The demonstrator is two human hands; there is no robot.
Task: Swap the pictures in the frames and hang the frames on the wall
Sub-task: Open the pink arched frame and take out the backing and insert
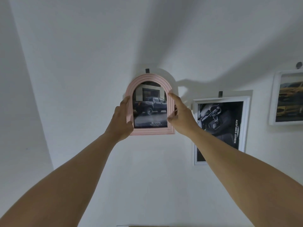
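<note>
A pink arched frame (151,77) with a picture of a dark pickup truck (150,105) is held up against the white wall, just below a small black hook (147,70). My left hand (122,119) grips the frame's left edge, thumb on the front near the bottom. My right hand (181,114) grips the right edge, with its fingers behind the frame and the thumb at the front. To the right hangs a white rectangular frame (246,102) with a dark car-interior picture, on its own black hook (220,94).
A third white frame (273,99) showing yellow cars hangs at the far right edge, under a round grey hook (299,65). The wall left of and below the pink frame is bare. A strip of furniture edge (147,225) shows at the bottom.
</note>
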